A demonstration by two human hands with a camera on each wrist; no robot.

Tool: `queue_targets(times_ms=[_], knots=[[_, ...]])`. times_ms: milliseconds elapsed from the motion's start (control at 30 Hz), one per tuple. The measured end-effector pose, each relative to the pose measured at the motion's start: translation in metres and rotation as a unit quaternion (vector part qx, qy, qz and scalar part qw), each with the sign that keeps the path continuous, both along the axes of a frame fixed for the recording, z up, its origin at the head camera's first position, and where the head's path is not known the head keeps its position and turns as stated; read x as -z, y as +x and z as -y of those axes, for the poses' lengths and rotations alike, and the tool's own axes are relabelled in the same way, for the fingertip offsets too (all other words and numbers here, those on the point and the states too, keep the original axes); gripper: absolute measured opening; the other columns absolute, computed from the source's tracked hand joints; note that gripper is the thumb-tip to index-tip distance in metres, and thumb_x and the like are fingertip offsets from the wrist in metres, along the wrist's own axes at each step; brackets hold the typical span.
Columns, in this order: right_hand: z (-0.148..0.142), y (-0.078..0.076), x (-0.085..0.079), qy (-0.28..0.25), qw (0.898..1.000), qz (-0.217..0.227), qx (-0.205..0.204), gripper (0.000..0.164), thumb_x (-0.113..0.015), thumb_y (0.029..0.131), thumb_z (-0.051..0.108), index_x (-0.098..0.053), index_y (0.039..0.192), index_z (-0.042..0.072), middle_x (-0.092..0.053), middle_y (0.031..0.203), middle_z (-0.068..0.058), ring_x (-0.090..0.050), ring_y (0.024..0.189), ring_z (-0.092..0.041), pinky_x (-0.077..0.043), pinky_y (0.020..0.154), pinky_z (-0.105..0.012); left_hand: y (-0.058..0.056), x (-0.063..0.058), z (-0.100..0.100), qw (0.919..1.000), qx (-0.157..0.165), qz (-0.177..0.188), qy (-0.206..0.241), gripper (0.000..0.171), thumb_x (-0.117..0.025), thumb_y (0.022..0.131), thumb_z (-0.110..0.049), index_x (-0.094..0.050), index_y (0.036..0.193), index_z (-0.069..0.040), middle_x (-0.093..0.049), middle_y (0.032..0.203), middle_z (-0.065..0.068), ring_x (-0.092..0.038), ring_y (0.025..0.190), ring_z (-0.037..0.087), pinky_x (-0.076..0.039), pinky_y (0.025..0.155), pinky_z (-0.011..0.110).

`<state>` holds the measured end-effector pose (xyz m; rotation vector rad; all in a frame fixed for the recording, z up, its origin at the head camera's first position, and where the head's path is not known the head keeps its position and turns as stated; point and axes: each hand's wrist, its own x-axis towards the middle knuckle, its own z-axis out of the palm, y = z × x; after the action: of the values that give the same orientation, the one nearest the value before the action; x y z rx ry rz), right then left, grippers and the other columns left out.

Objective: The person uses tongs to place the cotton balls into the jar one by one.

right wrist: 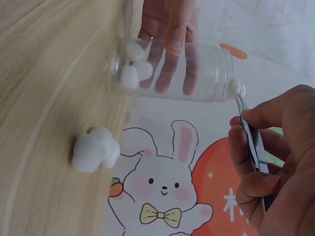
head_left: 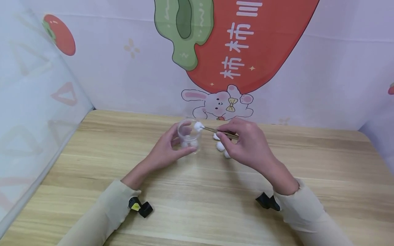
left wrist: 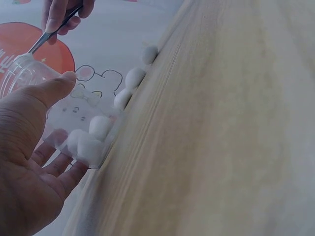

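A clear plastic jar stands upright on the table, open at the top, with 3 white cotton balls at its bottom. My left hand grips the jar around its side, thumb in front and fingers behind. My right hand pinches metal tweezers, whose tips hold another cotton ball at the jar's rim. More cotton balls lie on the table right of the jar, partly hidden under the right hand in the head view.
The wood-grain table ends at a printed cloth backdrop with a rabbit and a large red fruit. Another cloth hangs along the left side. Black camera mounts sit at both wrists.
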<state>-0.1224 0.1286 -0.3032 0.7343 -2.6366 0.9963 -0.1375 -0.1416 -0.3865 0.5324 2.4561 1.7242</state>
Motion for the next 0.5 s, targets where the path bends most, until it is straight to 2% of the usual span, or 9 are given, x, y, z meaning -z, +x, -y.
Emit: queue_targets(times_ms=[500], knots=[[0.0058,0.0009,-0.0002,0.023,1.0,0.006,0.004,0.016,-0.078,0.094,0.012,-0.084,0.11,0.009,-0.077,0.093,-0.005,-0.068,0.083,-0.017,-0.054,0.069,-0.032,0.0006,-0.0016,0.0008,1.0,0.004,-0.002,-0.002,0.079,-0.09,0.087,-0.024,-0.047,0.152,-0.039,-0.062,0.147,-0.001,-0.062,0.138,0.019,-0.054,0.118,0.042]])
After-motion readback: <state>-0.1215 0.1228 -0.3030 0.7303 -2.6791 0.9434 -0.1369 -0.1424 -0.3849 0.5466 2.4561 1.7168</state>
